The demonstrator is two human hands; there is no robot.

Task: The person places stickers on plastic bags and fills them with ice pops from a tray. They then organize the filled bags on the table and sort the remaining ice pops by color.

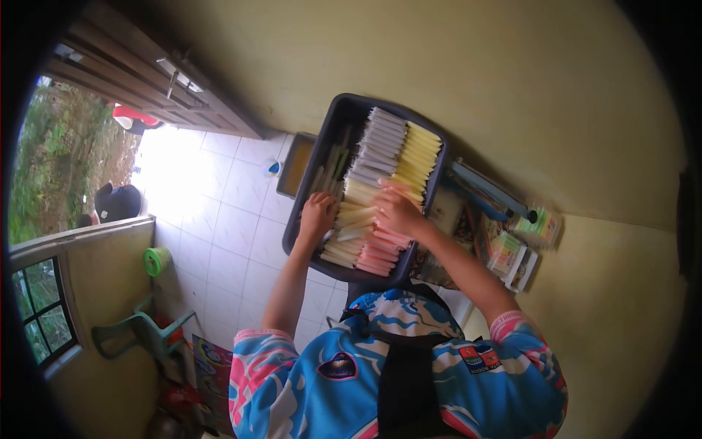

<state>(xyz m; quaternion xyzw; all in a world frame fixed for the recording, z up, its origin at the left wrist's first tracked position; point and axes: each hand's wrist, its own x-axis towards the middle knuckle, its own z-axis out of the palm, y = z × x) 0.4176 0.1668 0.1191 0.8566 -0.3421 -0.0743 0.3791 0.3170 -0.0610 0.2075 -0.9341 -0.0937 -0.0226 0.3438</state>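
A dark plastic crate [295, 227] in front of me holds rows of slim, wrapped sticks that look like ice pops. Grey-white sticks [380, 143] and yellow sticks [418, 155] fill its far part. Nearer me are cream sticks [355, 218] and pink sticks [378, 256]. My left hand [319, 216] has its fingers curled at the left ends of the cream sticks, some of which lie askew. Over the pink sticks, my right hand [398, 211] is closed, with pink showing at its fingertips. Its palm side is hidden.
A grey tub [296, 164] sits left of the crate on the tiled floor [227, 227]. To the right are a blue metal frame [490, 192] and packs of coloured sticks [537, 225]. An open wooden door [153, 73], a green chair [139, 333] and a green bucket [156, 261] are farther left.
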